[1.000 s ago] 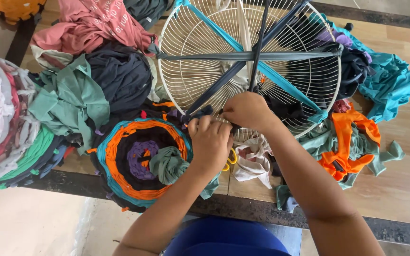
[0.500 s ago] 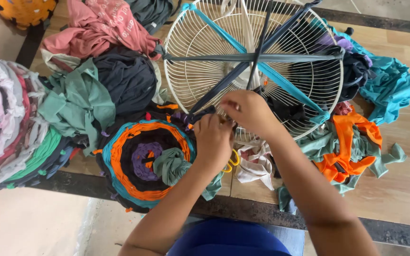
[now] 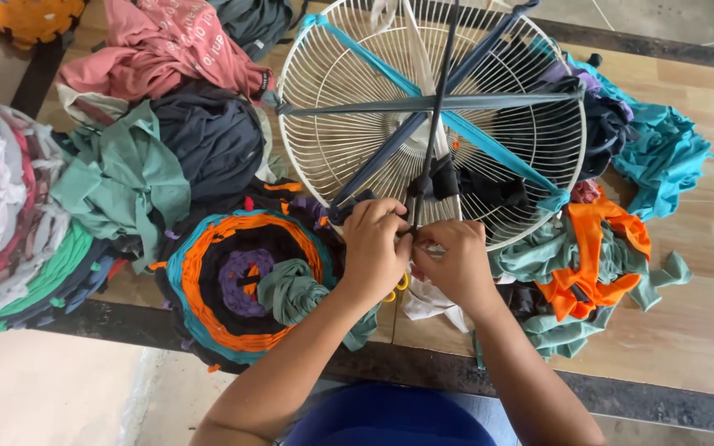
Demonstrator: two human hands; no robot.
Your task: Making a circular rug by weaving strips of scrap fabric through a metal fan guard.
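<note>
Surface: wooden table (image 3: 704, 322) with a dark front edge, pale floor below at the left.
Left hand (image 3: 376, 252): forearm rises from the lower left; hand knuckles-up at the near rim of the fan guard, fingers curled, grip pinched shut on the dark strip.
Right hand (image 3: 454, 264): forearm rises from the lower right; fingers bent inward, touching the left hand, grip closed on the same dark strip.
Dark strip (image 3: 433, 124): narrow cloth band, stretched taut; long axis runs from the hands away across the guard to its far rim, tilted slightly right.
Fan guard (image 3: 349, 107): round white wire grille lying flat on the table, centre of view; teal, grey and navy strips cross it like spokes through the hub.
Round mat (image 3: 245, 281): woven cloth disc in orange, teal, purple and black, just left of the left hand, a green knot on it.
Scissors (image 3: 397, 289): yellow handle only, mostly hidden beneath the hands.
Scraps right (image 3: 588, 256): orange, sage and teal cloth, beside the guard.
Piles left (image 3: 126, 173): green, black and pink garments; folded stack at the table's edge.
</note>
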